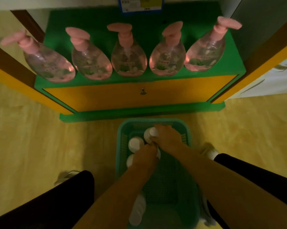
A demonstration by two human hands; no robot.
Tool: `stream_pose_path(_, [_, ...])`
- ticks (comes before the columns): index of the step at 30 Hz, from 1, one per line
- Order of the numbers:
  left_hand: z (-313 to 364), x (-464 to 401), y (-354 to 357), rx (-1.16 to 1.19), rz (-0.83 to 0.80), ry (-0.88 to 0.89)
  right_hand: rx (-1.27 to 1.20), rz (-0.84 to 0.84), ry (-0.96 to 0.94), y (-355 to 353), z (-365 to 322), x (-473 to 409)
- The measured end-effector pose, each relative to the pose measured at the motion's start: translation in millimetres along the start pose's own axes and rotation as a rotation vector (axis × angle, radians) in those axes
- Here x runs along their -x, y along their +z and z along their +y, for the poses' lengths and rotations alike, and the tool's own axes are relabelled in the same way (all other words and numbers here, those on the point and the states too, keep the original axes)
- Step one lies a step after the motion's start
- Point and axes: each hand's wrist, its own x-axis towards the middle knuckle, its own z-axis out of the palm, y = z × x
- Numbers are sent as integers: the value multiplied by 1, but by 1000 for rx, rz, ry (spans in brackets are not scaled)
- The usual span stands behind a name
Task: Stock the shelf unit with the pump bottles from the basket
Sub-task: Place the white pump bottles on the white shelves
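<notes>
Dim, yellowish light throughout; the pink bottles (129, 60) catch faint glints (perhaps from overhead), wide-angle bending splays them outward, and the edges and basket (121, 129) look soft.

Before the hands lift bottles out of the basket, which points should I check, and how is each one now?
1. Right hand wrapped around a white bottle: ok.
2. Left hand grip on a bottle: cannot tell, hand hides it.
3. Other white bottles clear of the lift: cannot tell.
4. Basket flat on the floor: ok.
5. Free front space on the green shelf beside the five pink pump bottles: not ok, row fills it.
</notes>
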Motion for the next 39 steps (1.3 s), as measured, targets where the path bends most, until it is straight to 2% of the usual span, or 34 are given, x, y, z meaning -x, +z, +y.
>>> stream_pose_path(4, [-1, 2, -1, 48, -12, -30, -20, 20, 20, -6, 1, 3])
stream_pose_path(6, [-2, 8, -4, 138, -4, -36, -133, 42, 34, -15, 4, 11])
stream_pose_path(9, [0, 21, -15, 395, 34, -51, -415, 102, 38, -37, 6, 26])
stream_pose_path(12, [3, 38, -33, 687, 123, -14, -556, 174, 27, -62, 4, 39])
stream_pose_path(15, [1, 57, -58, 803, 187, 32, -634, 235, 36, -91, -1, 57])
stream_pose_path(19, [-7, 90, -105, 863, 340, 72, -756, 391, -35, -138, -9, 86])
stream_pose_path(25, [-2, 157, -174, 1287, 519, 171, -1011, 537, -249, -219, -24, 135])
stream_pose_path(28, [-4, 174, -198, 1434, 536, 169, -1120, 570, -274, -246, -29, 151])
stream_pose_path(30, [-7, 176, -205, 1509, 532, 138, -1207, 554, -193, -253, -31, 155])
stream_pose_path(33, [-8, 170, -212, 1553, 534, 109, -1338, 420, -54, -253, -32, 156])
stream_pose_path(39, [-7, 154, -231, 1687, 449, 65, -1523, 91, -51, -260, -42, 147])
